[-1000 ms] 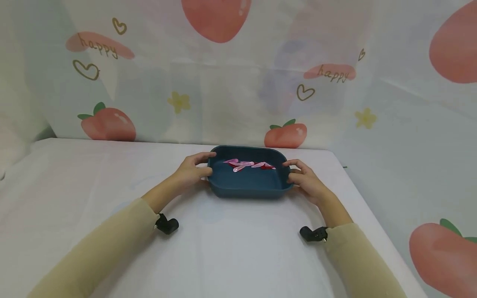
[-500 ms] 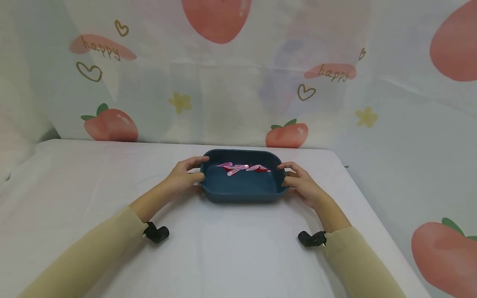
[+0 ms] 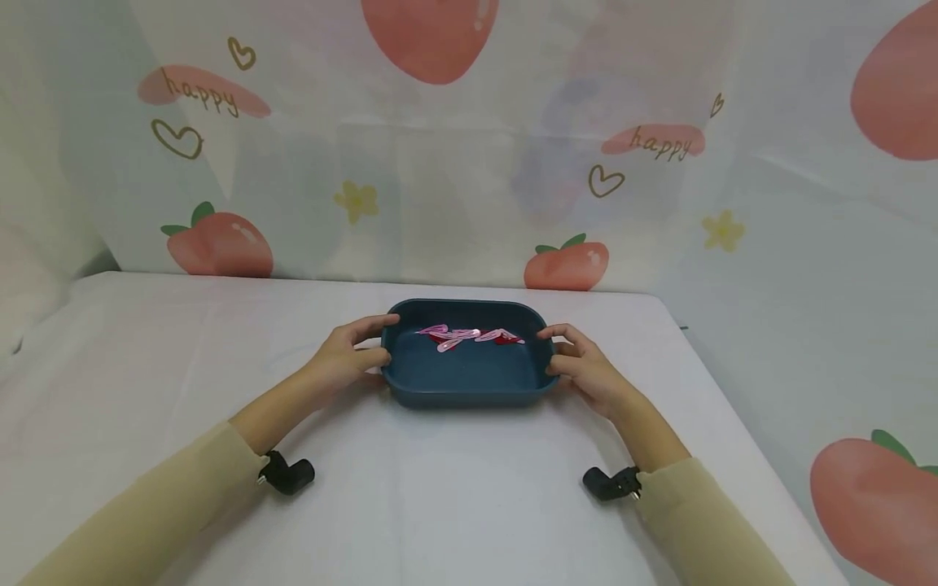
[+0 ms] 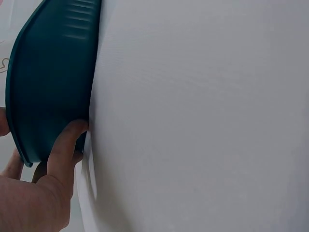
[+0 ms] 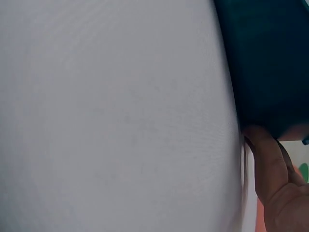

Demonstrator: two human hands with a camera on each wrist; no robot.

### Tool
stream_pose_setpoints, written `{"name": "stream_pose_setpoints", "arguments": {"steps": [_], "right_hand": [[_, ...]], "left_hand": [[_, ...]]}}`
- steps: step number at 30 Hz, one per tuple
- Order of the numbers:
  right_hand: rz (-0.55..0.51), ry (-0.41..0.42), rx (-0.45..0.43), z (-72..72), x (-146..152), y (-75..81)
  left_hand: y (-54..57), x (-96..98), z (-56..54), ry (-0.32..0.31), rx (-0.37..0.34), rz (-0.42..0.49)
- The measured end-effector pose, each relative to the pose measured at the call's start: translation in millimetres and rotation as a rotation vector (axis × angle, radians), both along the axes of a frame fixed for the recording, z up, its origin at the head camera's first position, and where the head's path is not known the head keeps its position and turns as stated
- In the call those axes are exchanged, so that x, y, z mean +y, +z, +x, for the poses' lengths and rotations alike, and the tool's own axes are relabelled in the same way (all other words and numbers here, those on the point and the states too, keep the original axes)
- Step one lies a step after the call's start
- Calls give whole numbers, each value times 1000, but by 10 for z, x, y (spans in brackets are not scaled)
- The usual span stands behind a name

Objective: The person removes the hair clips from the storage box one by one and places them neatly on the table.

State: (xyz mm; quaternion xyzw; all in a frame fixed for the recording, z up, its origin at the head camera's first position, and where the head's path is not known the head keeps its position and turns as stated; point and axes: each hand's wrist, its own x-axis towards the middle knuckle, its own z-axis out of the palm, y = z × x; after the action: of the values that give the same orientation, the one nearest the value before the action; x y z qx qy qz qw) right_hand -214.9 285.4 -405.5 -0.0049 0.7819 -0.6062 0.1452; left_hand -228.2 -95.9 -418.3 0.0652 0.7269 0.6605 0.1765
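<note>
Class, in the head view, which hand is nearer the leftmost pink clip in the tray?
Left. The left hand grips the tray at its left end, close to the leftmost pink clip; the right hand grips the opposite end, beyond the other clips.

Between the fingers [image 3: 374, 356] of one left hand [image 3: 343, 350] and one right hand [image 3: 589, 370] is one tray [image 3: 469, 382] with several clips [image 3: 449, 346], exact number unclear; behind are two black devices [image 3: 293, 476] [image 3: 608, 483].

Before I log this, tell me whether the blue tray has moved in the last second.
Yes: the blue tray has shifted leftward and toward the camera, judged against the printed peach above its right end in the head view.
</note>
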Motion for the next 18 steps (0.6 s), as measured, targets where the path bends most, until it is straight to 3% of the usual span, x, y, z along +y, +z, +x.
{"name": "stream_pose_setpoints", "arguments": {"steps": [11, 18], "right_hand": [[-7, 2, -15, 75, -113, 8], [-6, 5, 2, 147, -176, -4]], "left_hand": [[25, -108, 101, 3, 9, -43], [15, -177, 172, -15, 15, -16]]}}
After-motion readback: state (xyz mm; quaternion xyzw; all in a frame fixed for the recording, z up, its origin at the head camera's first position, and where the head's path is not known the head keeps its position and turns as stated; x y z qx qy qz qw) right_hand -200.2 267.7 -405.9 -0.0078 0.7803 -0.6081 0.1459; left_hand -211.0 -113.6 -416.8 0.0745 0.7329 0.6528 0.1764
